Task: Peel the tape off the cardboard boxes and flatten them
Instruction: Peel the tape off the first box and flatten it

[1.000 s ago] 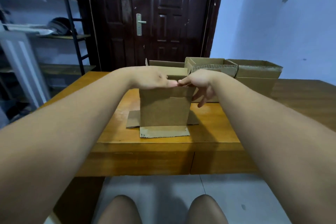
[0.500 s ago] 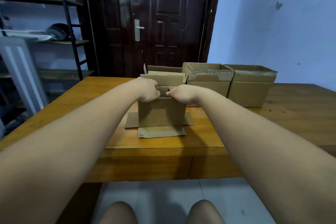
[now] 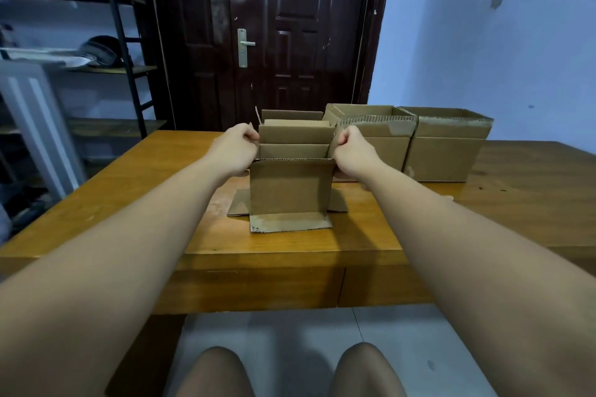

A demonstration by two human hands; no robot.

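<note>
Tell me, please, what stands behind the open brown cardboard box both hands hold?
Another open brown cardboard box; only its top rim shows. The held brown cardboard box covers the rest.

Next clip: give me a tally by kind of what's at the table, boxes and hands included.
Cardboard boxes: 3 (held box, middle box, right box; cardboard behind the held box may be a fourth, cannot tell)
Hands: 2 (left hand, right hand, each gripping the held box)
Table: 1
Total: 6
</note>
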